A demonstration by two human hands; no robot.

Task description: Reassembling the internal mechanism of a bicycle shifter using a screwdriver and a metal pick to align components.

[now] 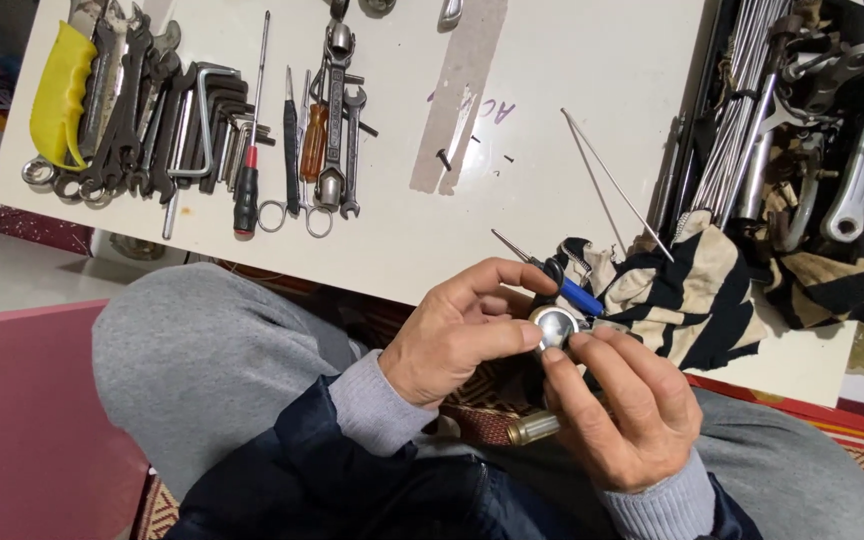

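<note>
The left hand (457, 335) and right hand (624, 405) both pinch a small round polished metal part (556, 325) by its rim, above the lap at the edge of the white table (572, 90). It appears rigid, light and smooth, likely slippery; the rim offers the surest hold.

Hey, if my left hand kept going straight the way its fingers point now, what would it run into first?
The left hand points rightward, its fingertips already on the small round shiny metal part. Straight on it would meet that part first, then probably the right hand pinching it. Depth is hard to judge.
</note>
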